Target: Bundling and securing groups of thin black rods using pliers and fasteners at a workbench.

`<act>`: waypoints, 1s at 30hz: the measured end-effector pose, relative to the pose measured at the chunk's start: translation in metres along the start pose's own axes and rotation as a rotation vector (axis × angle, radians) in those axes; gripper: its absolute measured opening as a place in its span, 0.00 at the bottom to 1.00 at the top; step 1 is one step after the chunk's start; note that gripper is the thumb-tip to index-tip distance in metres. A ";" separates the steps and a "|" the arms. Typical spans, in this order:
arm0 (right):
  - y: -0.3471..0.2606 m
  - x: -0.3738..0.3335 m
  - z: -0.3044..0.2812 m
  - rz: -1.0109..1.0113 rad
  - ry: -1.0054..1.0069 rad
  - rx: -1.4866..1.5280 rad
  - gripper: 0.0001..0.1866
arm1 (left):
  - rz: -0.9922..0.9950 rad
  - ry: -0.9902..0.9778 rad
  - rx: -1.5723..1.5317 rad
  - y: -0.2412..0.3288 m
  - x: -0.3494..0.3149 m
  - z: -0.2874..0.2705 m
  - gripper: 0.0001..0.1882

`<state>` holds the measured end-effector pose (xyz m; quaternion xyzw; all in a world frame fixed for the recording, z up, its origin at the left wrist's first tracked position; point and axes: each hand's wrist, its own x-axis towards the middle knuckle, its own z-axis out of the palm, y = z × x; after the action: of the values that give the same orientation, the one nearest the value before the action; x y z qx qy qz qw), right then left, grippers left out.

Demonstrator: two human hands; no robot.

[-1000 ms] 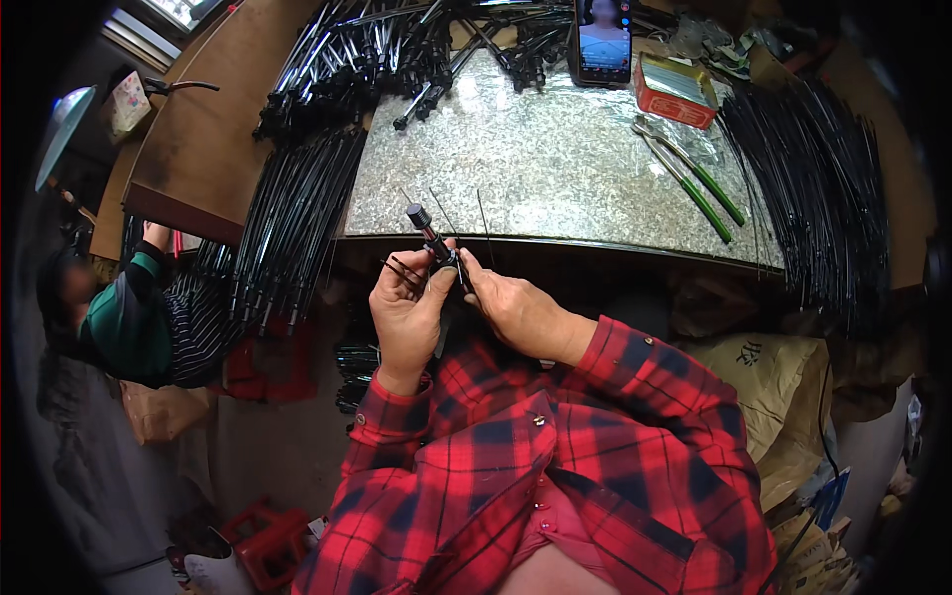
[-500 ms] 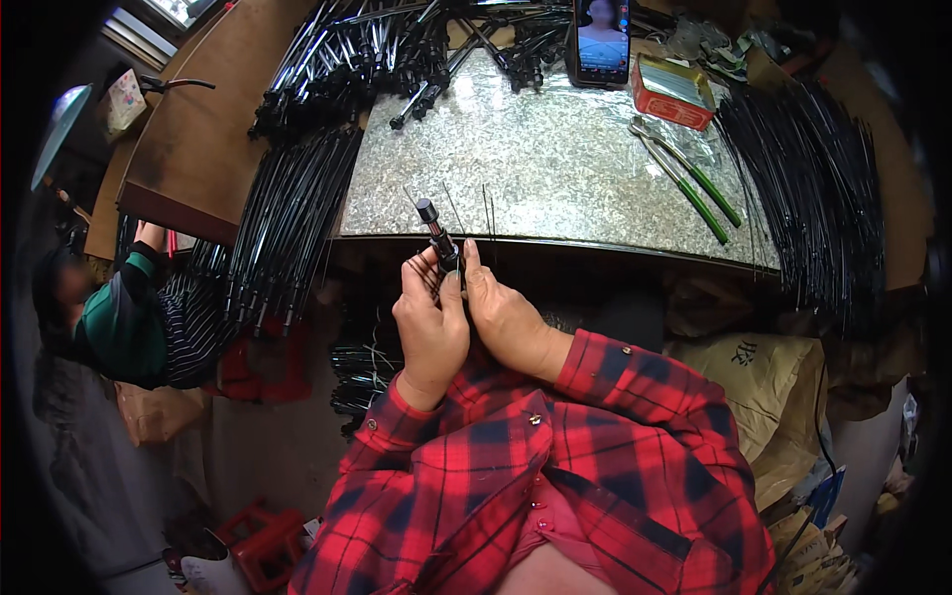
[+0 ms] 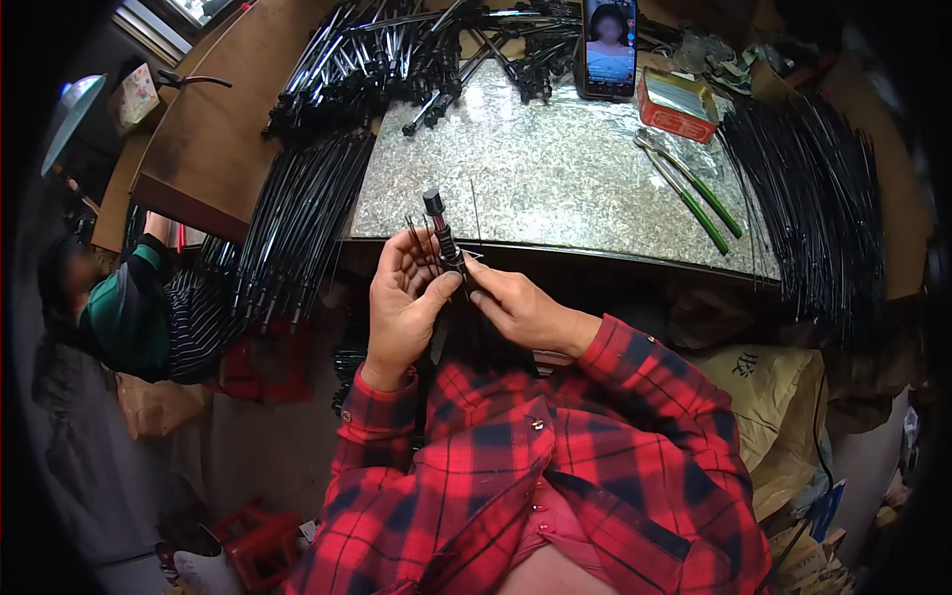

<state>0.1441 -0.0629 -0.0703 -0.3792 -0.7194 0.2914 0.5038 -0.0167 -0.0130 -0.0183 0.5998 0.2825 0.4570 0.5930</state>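
A short umbrella shaft [image 3: 441, 226] with a black cap and a black ribbed collar tilts up just in front of the table's near edge. My left hand [image 3: 404, 302] is closed around its lower part, the thumb pressed against the collar. Several thin black ribs [image 3: 416, 238] rise beside the shaft at the left fingers. My right hand [image 3: 521, 309] pinches at the collar's right side, where a thin dark rib [image 3: 476, 213] stands up from the fingertips. A fine pale wire-like piece [image 3: 468, 256] crosses the collar; its ends are partly hidden by my fingers.
Bundles of black ribs lie left [image 3: 302, 208] and right [image 3: 823, 198] on the speckled table [image 3: 535, 169]. Metal shafts [image 3: 387, 59] pile at the back. Green-handled pliers [image 3: 689, 193], a red tin [image 3: 677, 114] and a phone [image 3: 608, 55] stand rightward. Another person [image 3: 129, 307] sits left.
My left hand has opened out a little and shifted left. The right hand's fingers have bent in toward the collar, and the shaft stands more upright. The pale piece now shows.
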 end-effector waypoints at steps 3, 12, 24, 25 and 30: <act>0.002 -0.004 0.003 0.098 -0.003 0.115 0.27 | -0.056 -0.095 -0.065 0.002 0.002 0.000 0.26; -0.011 0.003 0.000 0.200 -0.026 0.186 0.14 | -0.238 -0.195 -0.132 -0.002 0.007 -0.023 0.21; -0.011 0.004 0.003 0.310 -0.036 0.140 0.13 | -0.234 -0.275 -0.080 0.001 0.007 -0.024 0.22; -0.010 0.003 0.003 0.300 -0.026 0.139 0.13 | -0.215 -0.283 -0.055 0.002 0.007 -0.023 0.21; -0.014 0.005 0.003 0.299 -0.012 0.132 0.13 | -0.139 -0.272 0.067 0.004 0.004 -0.019 0.21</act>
<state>0.1364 -0.0667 -0.0572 -0.4465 -0.6372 0.4119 0.4743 -0.0326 -0.0010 -0.0163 0.6546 0.2554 0.3196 0.6357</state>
